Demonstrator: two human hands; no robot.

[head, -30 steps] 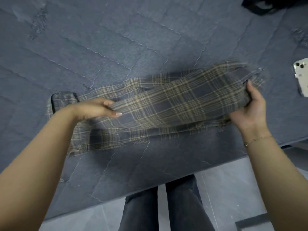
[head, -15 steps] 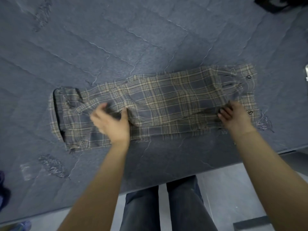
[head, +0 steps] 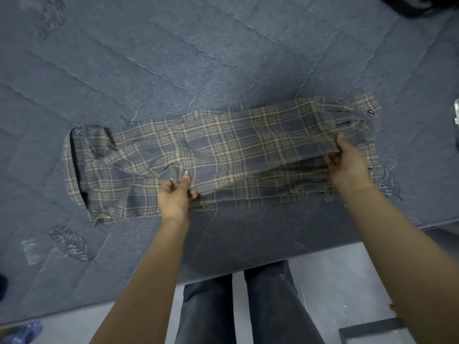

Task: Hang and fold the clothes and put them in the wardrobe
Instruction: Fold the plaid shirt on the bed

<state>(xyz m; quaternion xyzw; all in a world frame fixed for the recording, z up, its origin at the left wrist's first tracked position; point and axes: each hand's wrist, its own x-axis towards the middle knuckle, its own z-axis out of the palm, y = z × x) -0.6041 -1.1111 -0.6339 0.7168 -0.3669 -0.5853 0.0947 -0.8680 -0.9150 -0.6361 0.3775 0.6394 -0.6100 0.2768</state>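
Observation:
A grey and tan plaid garment (head: 223, 150) lies stretched left to right on the dark blue quilted bed (head: 173, 58), folded lengthwise, with snap buttons at its right end. My left hand (head: 175, 194) pinches the garment's near edge around its middle. My right hand (head: 347, 162) grips the upper fold at the right end, thumb on top, and lifts that layer slightly off the layer beneath.
A phone (head: 456, 115) lies at the right edge of the bed. Dark clothing (head: 412, 6) sits at the far right corner. The bed's near edge (head: 248, 266) runs just in front of my legs (head: 238, 306), with grey floor below.
The garment was laid down flat from the air. My left hand slid right along the near edge and pinched it; my right hand went from pressing flat to gripping the top fold.

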